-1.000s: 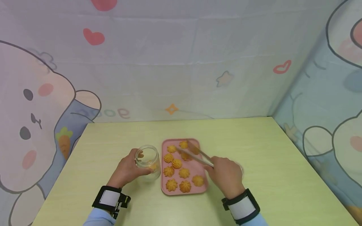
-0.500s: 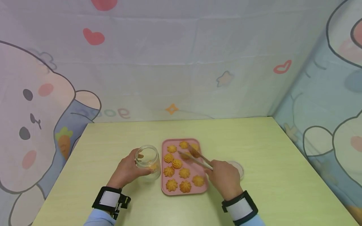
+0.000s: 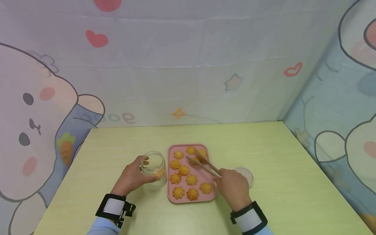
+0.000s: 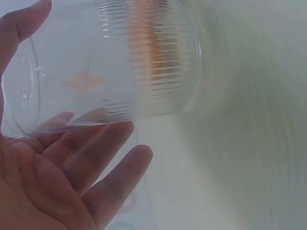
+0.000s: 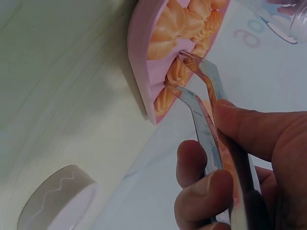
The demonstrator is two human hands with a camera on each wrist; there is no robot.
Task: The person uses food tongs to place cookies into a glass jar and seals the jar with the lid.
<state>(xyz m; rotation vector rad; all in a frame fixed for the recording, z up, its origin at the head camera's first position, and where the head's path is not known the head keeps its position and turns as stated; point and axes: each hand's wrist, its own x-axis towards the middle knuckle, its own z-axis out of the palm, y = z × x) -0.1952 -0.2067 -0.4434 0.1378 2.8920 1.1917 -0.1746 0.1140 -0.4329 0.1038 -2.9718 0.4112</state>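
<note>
Holding at left: the left hand (image 3: 130, 179) grips a clear glass jar (image 3: 154, 167), thumb and fingers clamped on opposite sides, the outermost finger apart from the glass.
Holding at right: the right hand (image 3: 235, 187) has its fingers clamped round long metal tongs (image 5: 201, 124).
Tong tips: slightly apart, one on either side of a cookie (image 5: 177, 72) toward the far end of a pink tray (image 3: 203, 178) — whether they touch it, I cannot tell.
Jar: just left of the tray, mouth open and facing up; something yellow-orange shows through its ribbed lower part.
Tray: a rounded rectangle, long sides running away from the person, lying on a pale yellow-green surface (image 3: 158, 218).
Cookies (image 3: 191, 180): golden, ridged swirls spread over the tray, with bare pink on its right half.
At far right: a round, pale lid (image 3: 246, 176) with a wavy line on its side, beside the right hand.
Wrists: black straps (image 3: 114, 206) with white panels, above light blue sleeves (image 3: 102, 227).
Behind: a pastel backdrop (image 3: 161, 65) printed with cartoon animals, hearts and a carrot.
</note>
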